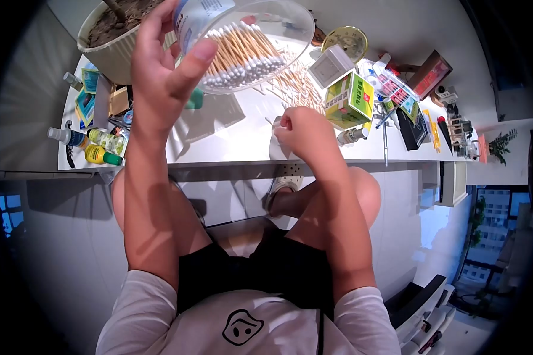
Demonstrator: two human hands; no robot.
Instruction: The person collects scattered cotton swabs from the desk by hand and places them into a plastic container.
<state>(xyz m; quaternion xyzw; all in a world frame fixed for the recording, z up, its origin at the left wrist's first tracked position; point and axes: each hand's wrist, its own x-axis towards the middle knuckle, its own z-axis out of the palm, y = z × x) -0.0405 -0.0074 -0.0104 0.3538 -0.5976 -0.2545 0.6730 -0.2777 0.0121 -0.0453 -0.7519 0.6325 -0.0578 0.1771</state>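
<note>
Clear plastic catches the lamplight as a person's left hand point(170, 71) lifts a tub point(202, 13) of cotton swabs point(243, 54) above a white table point(210, 145), thumb pressed on the near side and fingers wrapped behind the labelled wall. Tipped on its side, the tub lies just right of that grip, its wooden-stemmed, white-tipped swabs bunched side by side within. It looks light, its thin wall likely to flex under a hard squeeze and perhaps slick to the touch; the firmest hold is probably around the labelled side, clear of the round rim. The swabs themselves appear feather-light and stiff, the slim stems apt to snap or roll, best taken mid-stem to spare the soft tips.

Below and right of the raised grip, the right hand point(300, 133) hangs low by the table's near edge, fingers curled inward; whether they pinch a swab cannot be told. Loose swabs point(296, 86) lie scattered just beyond it, a green box point(350, 100) close by on its right. The left forearm reaches nearly straight ahead; the right one slants inward from a bent elbow.
</note>
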